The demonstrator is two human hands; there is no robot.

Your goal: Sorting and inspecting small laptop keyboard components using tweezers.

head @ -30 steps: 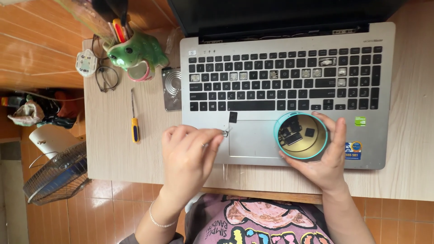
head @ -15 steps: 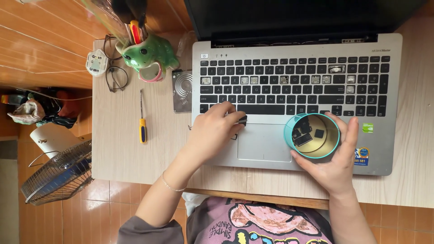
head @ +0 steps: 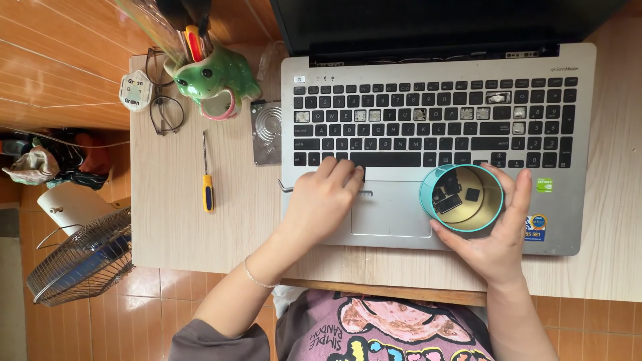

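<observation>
Both hands show in the head view. Left hand [head: 322, 200] lies knuckles up on the laptop [head: 568, 220], its fingertips [head: 348, 170] curled at the long key of the bottom row; I cannot tell whether they pinch anything. Right hand [head: 498, 230] wraps the teal tin [head: 461, 198] on the palm rest, right of the touchpad, with loose black keycaps [head: 449, 200] inside. I judge those caps light, stiff and brittle at the clips, best lifted by their edges. Left on the desk lies a yellow-handled screwdriver [head: 208, 179].
</observation>
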